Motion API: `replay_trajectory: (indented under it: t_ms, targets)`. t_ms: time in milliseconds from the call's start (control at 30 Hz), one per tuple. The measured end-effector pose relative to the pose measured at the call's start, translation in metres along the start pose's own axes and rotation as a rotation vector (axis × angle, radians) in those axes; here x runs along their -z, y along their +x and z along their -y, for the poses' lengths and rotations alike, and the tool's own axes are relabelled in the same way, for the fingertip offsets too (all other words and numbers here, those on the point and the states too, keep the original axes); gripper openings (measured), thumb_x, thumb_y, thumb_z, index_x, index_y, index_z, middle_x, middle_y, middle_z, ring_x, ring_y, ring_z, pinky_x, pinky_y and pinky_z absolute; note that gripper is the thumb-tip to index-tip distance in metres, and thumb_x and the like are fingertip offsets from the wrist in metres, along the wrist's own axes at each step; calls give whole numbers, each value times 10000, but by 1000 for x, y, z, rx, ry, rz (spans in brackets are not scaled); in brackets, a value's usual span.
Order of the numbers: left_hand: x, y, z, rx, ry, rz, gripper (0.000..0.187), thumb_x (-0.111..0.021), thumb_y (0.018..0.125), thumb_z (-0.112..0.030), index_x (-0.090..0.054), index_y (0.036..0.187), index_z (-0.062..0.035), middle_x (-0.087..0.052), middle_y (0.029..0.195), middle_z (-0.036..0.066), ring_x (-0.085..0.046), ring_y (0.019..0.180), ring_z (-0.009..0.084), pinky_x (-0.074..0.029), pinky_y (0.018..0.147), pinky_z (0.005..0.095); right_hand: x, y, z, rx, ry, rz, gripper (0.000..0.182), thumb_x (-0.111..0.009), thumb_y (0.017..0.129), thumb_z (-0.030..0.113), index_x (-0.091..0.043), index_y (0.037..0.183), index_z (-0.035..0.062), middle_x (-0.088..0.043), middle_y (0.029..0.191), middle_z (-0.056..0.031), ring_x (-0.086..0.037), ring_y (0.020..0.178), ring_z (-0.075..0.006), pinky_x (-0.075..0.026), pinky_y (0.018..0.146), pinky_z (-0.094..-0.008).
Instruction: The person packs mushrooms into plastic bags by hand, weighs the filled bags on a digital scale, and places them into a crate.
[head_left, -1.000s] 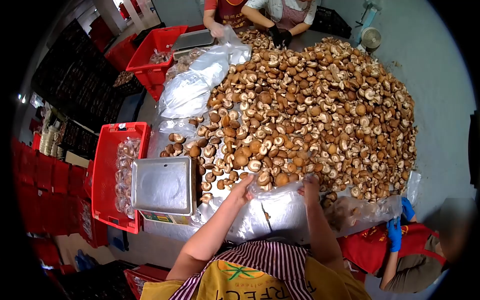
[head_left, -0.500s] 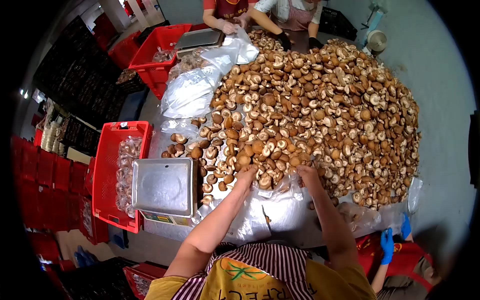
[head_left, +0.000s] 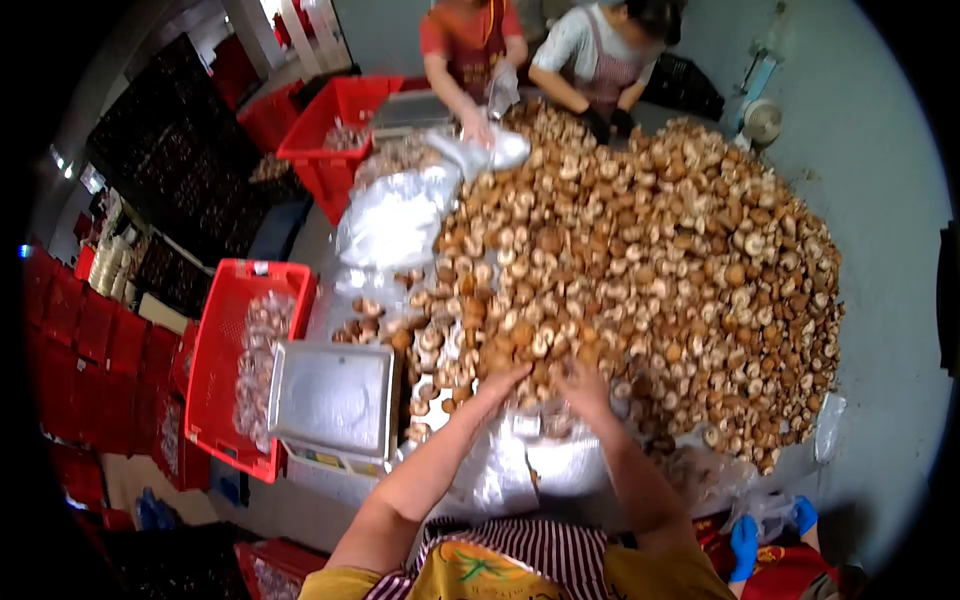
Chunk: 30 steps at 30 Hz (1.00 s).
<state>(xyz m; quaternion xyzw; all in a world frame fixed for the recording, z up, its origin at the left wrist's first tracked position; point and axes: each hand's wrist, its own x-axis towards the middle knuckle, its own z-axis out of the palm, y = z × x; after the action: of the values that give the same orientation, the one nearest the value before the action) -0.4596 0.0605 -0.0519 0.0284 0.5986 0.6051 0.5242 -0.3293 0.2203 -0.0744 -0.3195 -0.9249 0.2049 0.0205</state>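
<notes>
A large heap of brown mushrooms (head_left: 650,270) covers most of the metal table. My left hand (head_left: 503,385) is at the near edge of the heap, its fingers against mushrooms and partly hidden. Right of it, my right hand (head_left: 583,388) has its fingers apart among mushrooms, above a clear plastic bag (head_left: 545,425) that lies below and between the hands. The image is blurred, so whether either hand grips a mushroom or the bag's edge is unclear. Left of my hands stands a scale (head_left: 333,398) with a bare metal plate.
A red crate (head_left: 215,375) with bagged mushrooms stands beside the scale. Plastic bags (head_left: 395,215) lie farther up the table, near another red crate (head_left: 325,150). Two people work at the far side; a co-worker's blue gloves (head_left: 743,548) show at lower right.
My right hand has moved left, closer to my left hand. The view has shifted, so the table sits lower. A far co-worker's hand now reaches onto the bags, and the blue-gloved hands hold clear plastic.
</notes>
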Motion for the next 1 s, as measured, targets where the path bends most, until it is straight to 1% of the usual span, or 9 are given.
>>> replay_trajectory:
  t_ms: [100,133,333,400,667,733,833,933,1000]
  targets:
    - [18,8,9,40,137,142,473,-601,921,-470,-606,1215,-99,-649,1120,58,-563,1026,170,-465,817,337,11,9,-6,-180,493,242,739,-613,870,492,-414,1428,50,-558,1294,-245,-577,1152,-352,-430,1016,-471]
    - [24,25,27,13,50,153,506,-612,922,-416,-566,1300,-82,-688,1014,25,-614,780,104,-470,551,236,40,1,5,-173,364,190,772,-598,861,533,-407,1428,46,-540,1317,-261,-534,1217,-378,-379,1069,-475]
    - [25,67,53,50,51,48,441,-614,938,-368,-562,1255,-66,-659,1139,74,-633,959,185,-540,806,345,16,12,13,-274,421,198,759,-618,863,498,-415,1410,13,-516,1359,-243,-500,1257,-370,-403,1027,-378]
    - [5,19,14,81,-5,80,391,-619,938,-344,-574,1210,-67,-660,1116,68,-646,922,180,-556,792,337,30,6,9,-307,792,255,641,-595,893,471,-453,1389,91,-524,1354,-191,-524,1220,-320,-416,999,-398]
    - [-16,-25,11,-13,-62,146,389,-598,957,-296,-559,1261,-56,-628,1178,59,-604,1051,162,-511,879,305,56,-24,16,-138,798,128,503,-613,928,340,-481,1341,86,-601,1226,-156,-576,1109,-274,-466,925,-372]
    - [-24,-39,7,-140,92,137,395,-608,953,-309,-574,1267,-72,-627,1187,59,-602,1063,167,-505,885,301,90,-43,24,-259,944,230,412,-574,963,187,-460,1336,52,-610,1147,-124,-588,1044,-207,-505,838,-323]
    - [-45,-84,-17,-302,526,85,432,-656,918,-328,-593,1284,-106,-658,1125,72,-617,1023,177,-505,868,306,80,-73,1,-44,1136,53,366,-568,963,132,-480,1305,34,-609,1098,-55,-579,1004,-144,-490,797,-257]
    - [-41,-86,12,-729,764,126,411,-678,890,-198,-599,1277,-84,-673,1081,74,-627,941,166,-511,831,306,100,-107,5,-77,1206,42,256,-571,964,142,-565,1191,24,-616,963,-4,-574,868,-90,-478,744,-248]
    - [-51,-114,10,-337,810,104,402,-642,882,-72,-590,1280,-74,-654,1131,68,-621,942,153,-510,829,305,79,-118,-10,-130,1125,34,198,-596,955,154,-618,1102,24,-607,924,15,-551,830,-73,-450,738,-233]
